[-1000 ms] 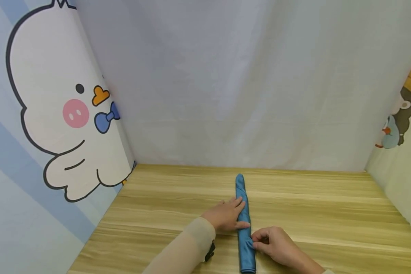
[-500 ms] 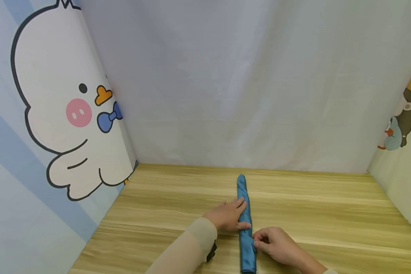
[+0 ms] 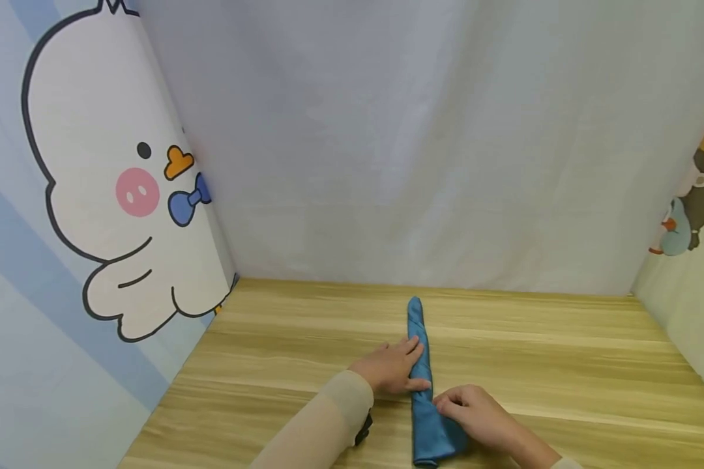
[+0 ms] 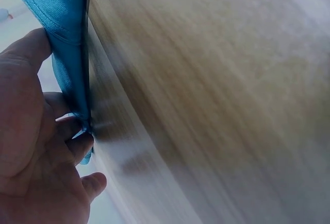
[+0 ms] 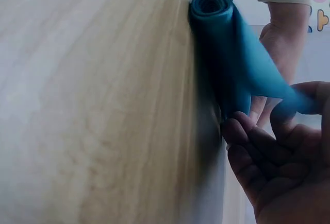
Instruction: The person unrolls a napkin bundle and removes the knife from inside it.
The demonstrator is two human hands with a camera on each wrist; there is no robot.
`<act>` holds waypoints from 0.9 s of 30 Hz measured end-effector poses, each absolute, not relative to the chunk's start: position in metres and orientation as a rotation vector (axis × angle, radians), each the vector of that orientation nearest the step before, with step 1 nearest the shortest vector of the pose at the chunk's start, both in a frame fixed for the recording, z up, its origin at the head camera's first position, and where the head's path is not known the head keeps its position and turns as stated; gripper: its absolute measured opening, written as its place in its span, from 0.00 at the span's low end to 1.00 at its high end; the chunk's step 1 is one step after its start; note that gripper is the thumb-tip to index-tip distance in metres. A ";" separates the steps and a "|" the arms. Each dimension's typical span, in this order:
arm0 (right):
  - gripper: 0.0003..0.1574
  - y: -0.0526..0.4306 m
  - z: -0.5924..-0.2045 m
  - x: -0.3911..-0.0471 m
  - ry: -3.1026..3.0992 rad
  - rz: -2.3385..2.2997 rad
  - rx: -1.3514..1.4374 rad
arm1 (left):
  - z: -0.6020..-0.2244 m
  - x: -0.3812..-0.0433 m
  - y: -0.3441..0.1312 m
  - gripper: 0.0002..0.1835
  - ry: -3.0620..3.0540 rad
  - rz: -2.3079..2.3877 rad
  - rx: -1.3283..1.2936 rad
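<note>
A blue satiny cloth [image 3: 427,426], rolled into a long thin tube, lies lengthwise on the wooden tabletop [image 3: 551,365]. Its near end widens where a loose flap is pulled out to the right. My left hand [image 3: 387,369] rests across the middle of the roll, fingers extended over it and thumb nearer me; the left wrist view has the fingers along the cloth's side. At the near right, my right hand [image 3: 475,413] pinches the flap's edge between thumb and finger. The right wrist view shows the roll's spiral end [image 5: 210,2] and the flap stretched to those fingertips.
A pale curtain [image 3: 422,163] hangs along the table's back edge. Cartoon-printed panels stand at the sides, with a white duck [image 3: 94,163] on the left one. A dark device [image 3: 364,430] is strapped at the left wrist.
My right hand has drawn the cloth's near edge outward, so the near end now spreads into a flap to the right. The left hand has stayed on the roll.
</note>
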State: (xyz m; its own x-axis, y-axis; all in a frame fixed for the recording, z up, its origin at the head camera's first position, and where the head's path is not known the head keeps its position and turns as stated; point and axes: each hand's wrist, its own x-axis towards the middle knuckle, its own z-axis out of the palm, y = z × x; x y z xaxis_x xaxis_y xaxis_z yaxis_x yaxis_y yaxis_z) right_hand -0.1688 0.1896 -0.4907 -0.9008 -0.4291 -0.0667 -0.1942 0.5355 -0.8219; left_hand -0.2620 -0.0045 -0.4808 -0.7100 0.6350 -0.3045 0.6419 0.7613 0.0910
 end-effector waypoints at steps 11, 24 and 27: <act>0.16 0.193 -0.493 -0.166 2.499 -1.350 -0.540 | -0.484 -0.264 -0.003 0.46 2.622 -0.004 0.981; 0.14 0.211 -0.507 -0.152 2.276 -1.500 -0.588 | -0.482 -0.262 -0.004 0.45 2.642 0.008 1.007; 0.13 0.216 -0.509 -0.150 2.257 -1.513 -0.606 | -0.483 -0.263 -0.004 0.45 2.648 -0.008 1.017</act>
State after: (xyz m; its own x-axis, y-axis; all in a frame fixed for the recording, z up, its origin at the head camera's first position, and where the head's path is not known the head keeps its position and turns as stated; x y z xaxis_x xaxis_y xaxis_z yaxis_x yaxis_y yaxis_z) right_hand -0.1500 0.2162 -0.5087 -0.8448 -0.5323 -0.0548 -0.1517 0.3363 -0.9295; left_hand -0.2629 -0.0037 -0.4829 -0.7025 0.6533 -0.2824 0.6549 0.7487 0.1029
